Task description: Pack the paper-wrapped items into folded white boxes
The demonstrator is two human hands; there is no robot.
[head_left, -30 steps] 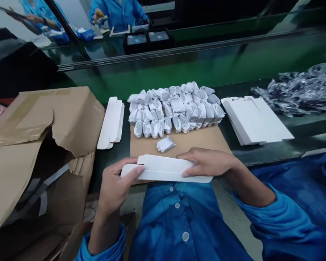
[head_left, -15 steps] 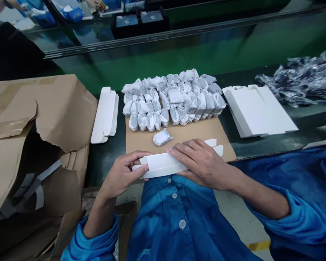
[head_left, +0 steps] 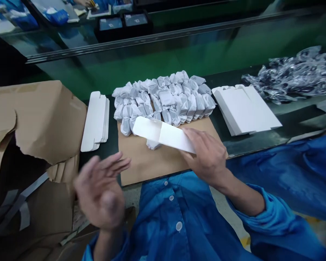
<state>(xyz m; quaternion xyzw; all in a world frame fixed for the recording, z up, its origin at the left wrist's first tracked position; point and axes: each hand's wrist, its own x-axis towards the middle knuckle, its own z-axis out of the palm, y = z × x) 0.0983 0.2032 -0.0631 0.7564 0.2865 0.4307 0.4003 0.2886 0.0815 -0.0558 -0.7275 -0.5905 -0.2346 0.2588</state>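
A narrow white paperboard box (head_left: 174, 136) is gripped at its right end by my right hand (head_left: 208, 154), with its left end tilted up and a flap sticking out. My left hand (head_left: 103, 192), a little blurred, is raised off the box with nothing in it and its fingers apart. Behind the box a single white-wrapped packet (head_left: 153, 144) is partly hidden on the brown cardboard sheet (head_left: 143, 168). Rows of similar wrapped packets (head_left: 165, 98) fill the back of that sheet.
Flat white cartons (head_left: 93, 119) are stacked at left, beside a large torn cardboard box (head_left: 43, 116). To the right lie larger white folded boxes (head_left: 250, 110) and a heap of clear plastic bags (head_left: 296, 74). A green ledge (head_left: 179, 54) runs along the back.
My left hand has let go of the white box and moved left and down, opening. My right hand has lifted and turned the box, raising its left end. The view has shifted slightly.
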